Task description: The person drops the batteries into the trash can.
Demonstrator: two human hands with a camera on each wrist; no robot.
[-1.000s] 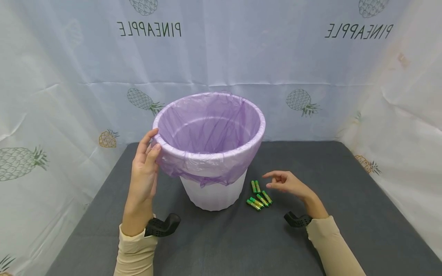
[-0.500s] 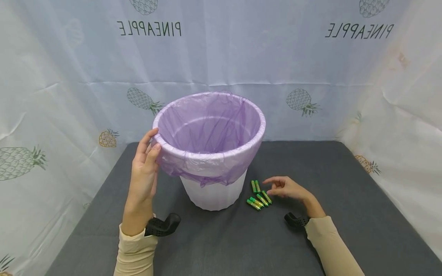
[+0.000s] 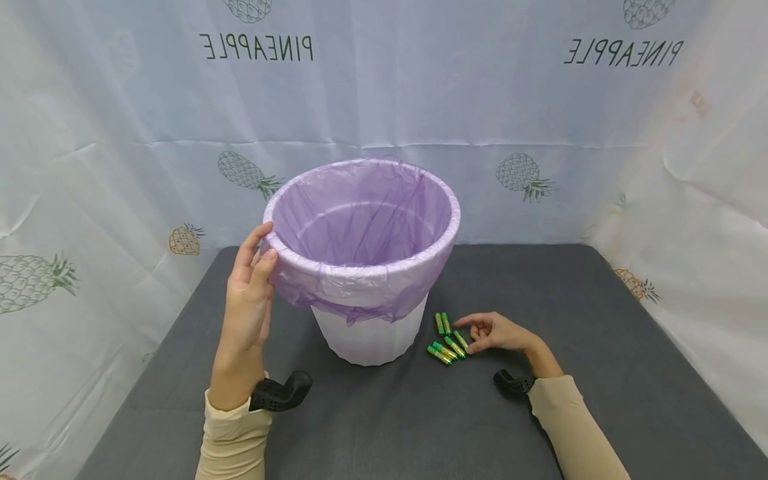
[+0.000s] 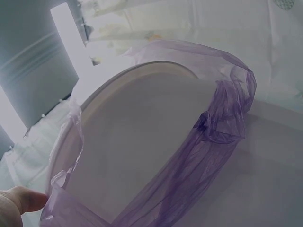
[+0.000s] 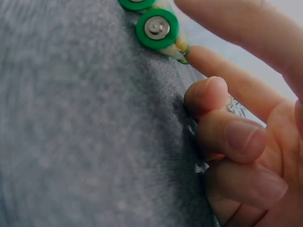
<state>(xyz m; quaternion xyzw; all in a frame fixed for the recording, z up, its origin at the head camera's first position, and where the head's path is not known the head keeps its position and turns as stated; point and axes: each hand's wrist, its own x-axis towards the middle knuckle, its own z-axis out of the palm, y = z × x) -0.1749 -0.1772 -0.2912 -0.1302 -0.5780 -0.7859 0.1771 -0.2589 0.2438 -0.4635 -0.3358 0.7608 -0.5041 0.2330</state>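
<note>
A white trash can [image 3: 371, 341] stands on the dark table, lined with a sheer purple garbage bag [image 3: 360, 230] folded over its rim. My left hand [image 3: 247, 303] grips the left side of the rim through the bag; in the left wrist view its thumb [image 4: 31, 199] lies at the edge. To the can's right lie several small green-and-gold batteries [image 3: 446, 353]. My right hand [image 3: 503, 333] reaches over them from the right, thumb and index finger spread around the nearest battery [image 3: 461, 341]. Its other fingers [image 5: 244, 137] are curled beside the cloth. Battery ends [image 5: 157, 29] show close to the index fingertip.
A dark cloth covers the table [image 3: 384, 427]. Behind it hangs a pale curtain [image 3: 408, 100] printed with pineapples, with more curtain at both sides. Each wrist carries a black camera mount [image 3: 282, 392].
My right hand has come down and slightly toward me, its thumb now right by the nearest battery. The left hand keeps its hold on the rim, and the batteries have not moved.
</note>
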